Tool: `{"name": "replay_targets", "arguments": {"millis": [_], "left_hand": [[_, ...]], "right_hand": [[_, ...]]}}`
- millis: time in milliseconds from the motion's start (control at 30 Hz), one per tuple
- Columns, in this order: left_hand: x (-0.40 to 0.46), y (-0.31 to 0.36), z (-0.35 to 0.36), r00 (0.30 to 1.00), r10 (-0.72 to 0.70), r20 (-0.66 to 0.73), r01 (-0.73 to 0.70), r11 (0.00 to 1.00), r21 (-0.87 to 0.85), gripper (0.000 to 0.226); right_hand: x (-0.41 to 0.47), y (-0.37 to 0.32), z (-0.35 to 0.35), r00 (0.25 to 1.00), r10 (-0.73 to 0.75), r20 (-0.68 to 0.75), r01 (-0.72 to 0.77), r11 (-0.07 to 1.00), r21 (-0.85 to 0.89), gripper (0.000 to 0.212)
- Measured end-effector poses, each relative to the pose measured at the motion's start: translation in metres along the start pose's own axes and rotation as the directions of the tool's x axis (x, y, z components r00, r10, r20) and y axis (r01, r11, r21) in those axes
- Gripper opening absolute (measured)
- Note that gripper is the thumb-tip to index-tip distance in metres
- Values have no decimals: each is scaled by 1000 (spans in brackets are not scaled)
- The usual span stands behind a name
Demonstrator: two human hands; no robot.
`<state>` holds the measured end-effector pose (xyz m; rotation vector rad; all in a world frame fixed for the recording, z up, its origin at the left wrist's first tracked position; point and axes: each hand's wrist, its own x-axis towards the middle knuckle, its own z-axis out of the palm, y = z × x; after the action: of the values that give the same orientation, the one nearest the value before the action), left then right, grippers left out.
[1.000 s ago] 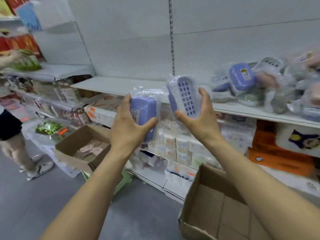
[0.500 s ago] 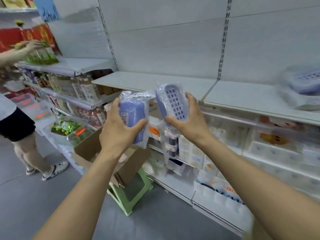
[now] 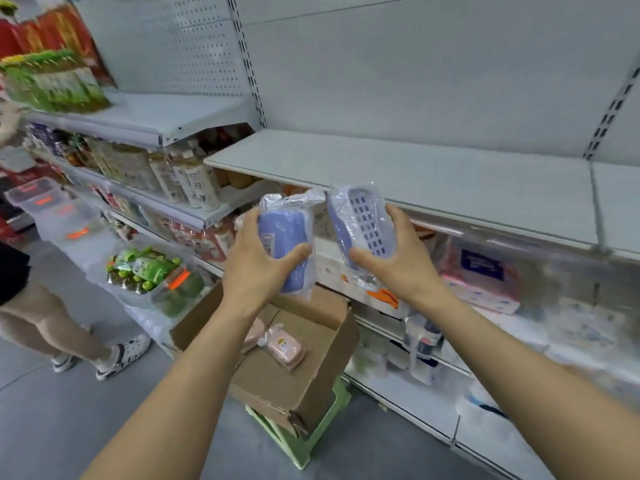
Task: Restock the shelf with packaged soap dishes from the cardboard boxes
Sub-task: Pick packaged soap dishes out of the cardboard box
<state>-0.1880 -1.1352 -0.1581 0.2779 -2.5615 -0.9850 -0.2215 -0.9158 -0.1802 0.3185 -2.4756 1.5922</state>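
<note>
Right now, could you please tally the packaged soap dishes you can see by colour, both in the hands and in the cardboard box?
Blue soap dishes: 2, one gripped in the left hand at, one in the right hand at.
Pink soap dishes: 2 in the cardboard box, at and, partly hidden by the left arm.
Total: 4

Bright, even, cool white shop light with only faint shadows. Wide-angle lens bends the shelf (image 3: 415, 174) uprights outward near the frame edges. Motion blur smears goods on the right and far left; soft glare sits on the plastic wrap of the soap dishes (image 3: 287, 233)
</note>
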Motion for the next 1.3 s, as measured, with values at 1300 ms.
{"name": "replay_targets", "arguments": {"millis": [1300], "left_hand": [[188, -441, 281, 507, -302, 807, -229, 856, 464, 94]], "right_hand": [[62, 297, 418, 465, 885, 42, -722, 406, -560, 74]]}}
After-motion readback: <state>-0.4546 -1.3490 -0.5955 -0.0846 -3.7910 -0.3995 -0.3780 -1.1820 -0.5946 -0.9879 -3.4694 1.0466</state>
